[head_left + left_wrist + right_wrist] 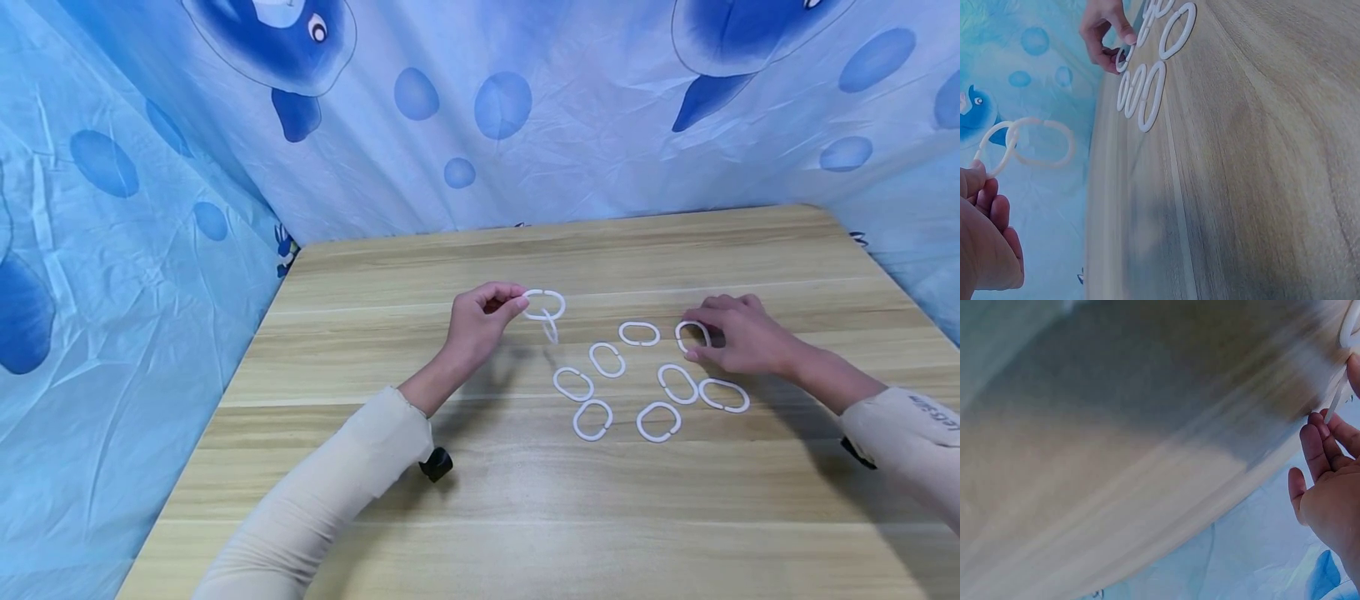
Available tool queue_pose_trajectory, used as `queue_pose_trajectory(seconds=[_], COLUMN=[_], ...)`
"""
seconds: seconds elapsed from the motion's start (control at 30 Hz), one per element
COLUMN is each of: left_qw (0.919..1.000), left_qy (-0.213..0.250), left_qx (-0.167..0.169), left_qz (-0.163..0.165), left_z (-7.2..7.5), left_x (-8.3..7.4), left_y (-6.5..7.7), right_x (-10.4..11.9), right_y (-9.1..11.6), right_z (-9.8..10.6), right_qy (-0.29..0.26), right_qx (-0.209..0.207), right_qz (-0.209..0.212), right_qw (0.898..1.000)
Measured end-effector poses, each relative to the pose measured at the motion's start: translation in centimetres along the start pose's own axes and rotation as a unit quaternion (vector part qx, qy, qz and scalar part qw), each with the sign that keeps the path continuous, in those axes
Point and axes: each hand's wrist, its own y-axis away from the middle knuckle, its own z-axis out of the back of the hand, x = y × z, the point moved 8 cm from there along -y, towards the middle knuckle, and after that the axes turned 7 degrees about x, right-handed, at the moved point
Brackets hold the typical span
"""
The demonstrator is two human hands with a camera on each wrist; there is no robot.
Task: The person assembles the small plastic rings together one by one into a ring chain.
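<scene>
My left hand [477, 323] pinches a white plastic chain link [555, 295] between thumb and fingertips, raised above the table. A second white link [1054, 142] hangs hooked through it. On the right, my right hand [738, 335] has its thumb and fingers at opposite edges of another white link [678, 335], gripping it at the tabletop. In the right wrist view that link [1335, 400] shows as a thin white edge between the fingers. Several loose links lie between the hands, among them an oval one [639, 334] just left of the right hand.
More loose links, such as one nearer me [659, 422], lie on the wood-grain table [525, 533]. A blue sea-patterned cloth [585, 158] hangs behind the table and along its left side. A small black object [436, 464] shows under the left sleeve cuff.
</scene>
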Motion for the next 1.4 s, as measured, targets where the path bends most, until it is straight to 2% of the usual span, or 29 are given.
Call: queue_pose_trajectory(seconds=[0.17,0.33,0.47,0.67,0.83,1.13,1.4], left_qw=[1.0,1.0,1.0,1.0,0.9999,0.9999,0.9999], left_qy=[0.0,0.0,0.0,0.003,0.002,0.008,0.004], left_qx=[0.001,0.002,0.007,0.005,0.005,0.01,0.012], left_qz=[0.0,0.003,0.006,0.008,0.009,0.007,0.008], left_z=[-0.1,-0.1,-0.2,-0.2,-0.2,-0.4,-0.4], left_x=[0.0,0.0,0.0,0.2,0.3,0.5,0.2], left_y=[0.0,0.0,0.1,0.2,0.2,0.1,0.2], right_x=[0.7,1.1,1.1,1.6,2.0,3.2,4.3], right_y=[-0.2,-0.2,-0.3,-0.7,-1.2,-2.1,-3.2], right_z=[0.4,0.5,0.7,2.3,3.3,4.6,5.7], right_qy=[0.041,0.053,0.024,-0.04,-0.077,-0.05,-0.065], right_qx=[-0.026,-0.043,-0.056,-0.102,-0.107,-0.146,-0.161], right_qz=[0.034,0.06,0.052,0.057,0.04,0.048,0.058], right_qw=[0.998,0.996,0.997,0.992,0.991,0.987,0.983])
